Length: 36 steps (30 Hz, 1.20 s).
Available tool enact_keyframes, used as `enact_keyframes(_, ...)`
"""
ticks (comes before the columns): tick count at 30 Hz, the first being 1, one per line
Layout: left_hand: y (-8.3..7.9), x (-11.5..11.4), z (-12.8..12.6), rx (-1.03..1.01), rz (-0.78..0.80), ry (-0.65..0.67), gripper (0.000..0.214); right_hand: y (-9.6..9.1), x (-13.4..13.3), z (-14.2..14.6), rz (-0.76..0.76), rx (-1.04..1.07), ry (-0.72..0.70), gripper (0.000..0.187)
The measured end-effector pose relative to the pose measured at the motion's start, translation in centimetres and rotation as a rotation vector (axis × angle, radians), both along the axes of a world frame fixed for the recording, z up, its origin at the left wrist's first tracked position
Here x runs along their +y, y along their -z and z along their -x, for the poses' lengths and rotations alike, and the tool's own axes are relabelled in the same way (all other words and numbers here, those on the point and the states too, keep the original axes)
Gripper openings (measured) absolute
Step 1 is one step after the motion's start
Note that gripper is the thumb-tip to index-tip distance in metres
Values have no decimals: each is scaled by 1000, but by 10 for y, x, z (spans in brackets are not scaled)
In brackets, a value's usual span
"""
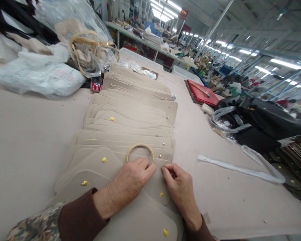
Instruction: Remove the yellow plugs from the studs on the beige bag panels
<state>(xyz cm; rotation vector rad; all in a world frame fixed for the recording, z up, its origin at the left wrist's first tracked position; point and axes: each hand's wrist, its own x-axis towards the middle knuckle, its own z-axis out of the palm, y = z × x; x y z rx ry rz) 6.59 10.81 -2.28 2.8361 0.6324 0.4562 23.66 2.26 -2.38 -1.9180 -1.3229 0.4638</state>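
Observation:
My left hand (131,179) is closed around the lower edge of a roll of yellow tape (140,146), which stands up from its fingers like a ring. Just to the right, my right hand (179,180) pinches thumb and forefinger together at the edge of a beige panel (153,184); whatever lies between the fingertips is too small to make out. Beneath both hands, overlapping beige panels (125,137) run away from me in a long row. Small yellow tape pieces (104,160) stick to several panels, and gold studs show along the right side of others.
Plastic-wrapped bundles (45,73) lie at the back left, near a small red device (96,84). On the right are a red slab (203,92) with a stick on it, black bags (261,113), a white strap (230,165) and stacked dark panels (296,164).

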Motion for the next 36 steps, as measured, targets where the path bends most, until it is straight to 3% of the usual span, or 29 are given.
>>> enact_keyframes(4, 1, 1, 1, -34, -20, -33, 13, 7, -1, -2, -39, -55, 22, 16)
enact_keyframes(9, -1, 7, 1, -100, -78, -184, 11, 16, -14, -7, -37, 206, 116, 27)
enact_keyframes(13, -2, 13, 2, -116, -74, -174, 12, 19, -22, -5, -100, -13, 11, 19)
enact_keyframes(16, -3, 15, 2, -83, -51, -169, 11, 20, -19, 0, -177, -171, 11, 20)
enact_keyframes(25, -9, 15, 2, -34, -5, -152, 12, 11, 3, 3, -124, -254, 23, 21)
enact_keyframes(29, -10, 15, 1, -18, -3, -180, 12, 2, 2, -1, -12, -110, -43, 19)
enact_keyframes(36, -8, 18, 2, -83, -17, -185, 12, -16, -25, -8, 404, 43, -234, 19)
